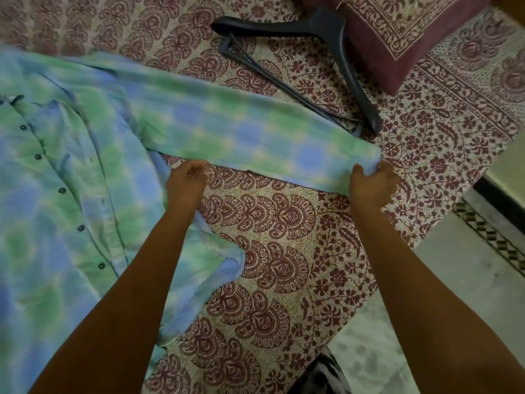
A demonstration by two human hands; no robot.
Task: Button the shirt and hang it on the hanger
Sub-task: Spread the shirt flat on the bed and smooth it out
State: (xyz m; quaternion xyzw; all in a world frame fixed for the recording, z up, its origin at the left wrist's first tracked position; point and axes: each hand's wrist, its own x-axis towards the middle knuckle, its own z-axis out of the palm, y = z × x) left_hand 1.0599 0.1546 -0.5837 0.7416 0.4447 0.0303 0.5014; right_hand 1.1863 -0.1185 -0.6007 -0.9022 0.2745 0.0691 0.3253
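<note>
A blue and green tie-dye shirt (65, 194) lies spread on the bed at the left, its dark buttons running down the placket. One sleeve (255, 137) stretches out to the right. My left hand (187, 180) pinches the sleeve's lower edge near the shirt body. My right hand (372, 183) grips the cuff end of the sleeve. A dark plastic hanger (326, 27) lies on the bed beyond the sleeve, partly covered by the cuff end.
The bed carries a maroon and cream printed sheet (270, 223). A maroon bordered pillow (397, 38) sits at the top right, touching the hanger. The bed's edge runs diagonally at the right, with pale floor (454, 280) beyond it.
</note>
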